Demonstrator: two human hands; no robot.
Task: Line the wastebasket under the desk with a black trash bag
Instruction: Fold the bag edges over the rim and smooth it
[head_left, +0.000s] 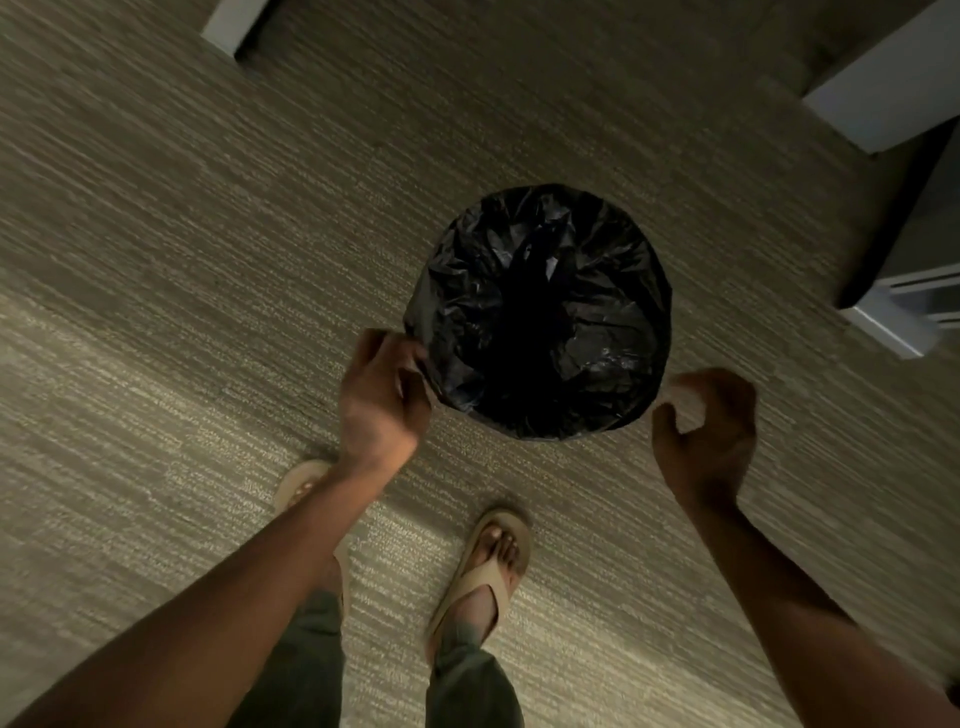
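Observation:
A round wastebasket stands on the carpet, seen from straight above, and a crinkled black trash bag (540, 312) covers its mouth and rim so the basket itself is hidden. My left hand (382, 395) is at the bag's left edge, thumb and fingers pinched on the plastic at the rim. My right hand (706, 431) hovers just off the bag's lower right edge, fingers curled and apart, holding nothing and not touching the bag.
Beige striped carpet (208, 234) lies all around. White desk legs or panels stand at the top left (228, 26) and the top right (893, 98), with a dark-edged unit (893, 312) at the right. My sandalled feet (488, 566) are just below the basket.

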